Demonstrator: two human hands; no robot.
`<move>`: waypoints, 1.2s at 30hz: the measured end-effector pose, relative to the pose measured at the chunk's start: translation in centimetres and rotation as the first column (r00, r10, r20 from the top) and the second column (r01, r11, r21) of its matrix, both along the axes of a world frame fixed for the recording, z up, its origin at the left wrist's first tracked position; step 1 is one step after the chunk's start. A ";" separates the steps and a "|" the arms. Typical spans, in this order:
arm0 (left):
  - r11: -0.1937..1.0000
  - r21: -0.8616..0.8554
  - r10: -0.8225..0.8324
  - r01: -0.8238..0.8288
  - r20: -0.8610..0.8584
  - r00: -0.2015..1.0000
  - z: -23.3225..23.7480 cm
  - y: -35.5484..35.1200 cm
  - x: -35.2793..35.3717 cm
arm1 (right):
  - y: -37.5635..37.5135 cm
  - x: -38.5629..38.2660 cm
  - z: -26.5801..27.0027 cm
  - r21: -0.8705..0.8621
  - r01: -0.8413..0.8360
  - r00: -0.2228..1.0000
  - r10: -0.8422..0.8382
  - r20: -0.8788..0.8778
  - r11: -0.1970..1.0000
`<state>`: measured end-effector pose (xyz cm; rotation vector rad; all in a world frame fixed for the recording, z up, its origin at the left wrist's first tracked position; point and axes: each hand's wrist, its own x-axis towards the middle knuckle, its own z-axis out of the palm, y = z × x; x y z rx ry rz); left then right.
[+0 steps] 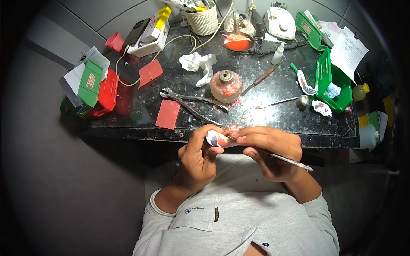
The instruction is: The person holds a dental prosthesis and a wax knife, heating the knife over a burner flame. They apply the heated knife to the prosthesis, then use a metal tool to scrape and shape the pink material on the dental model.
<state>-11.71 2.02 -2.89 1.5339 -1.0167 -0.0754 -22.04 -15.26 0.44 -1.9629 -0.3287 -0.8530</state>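
Observation:
A small white cast with pink and dark parts is held between both hands, just over the front edge of the black bench. My left hand is closed on its left end, with the thumb below and the fingers above. My right hand lies against its right side, fingers stretched over it. A thin metal tool passes through the right hand and sticks out to the right, its other end hidden by the fingers. Behind the hands lie metal pliers and a pink sheet.
A glass burner stands mid-bench, with a wooden-handled knife beside it. Green bins holding casts and papers are at the right. Red and green bins stand left. A white basket is at the back.

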 end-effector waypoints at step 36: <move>0.999 -0.006 -0.041 0.041 -0.044 0.998 -0.6 0.3 0.5 | 0.4 0.4 -0.7 0.025 -0.011 1.000 0.010 0.014 1.000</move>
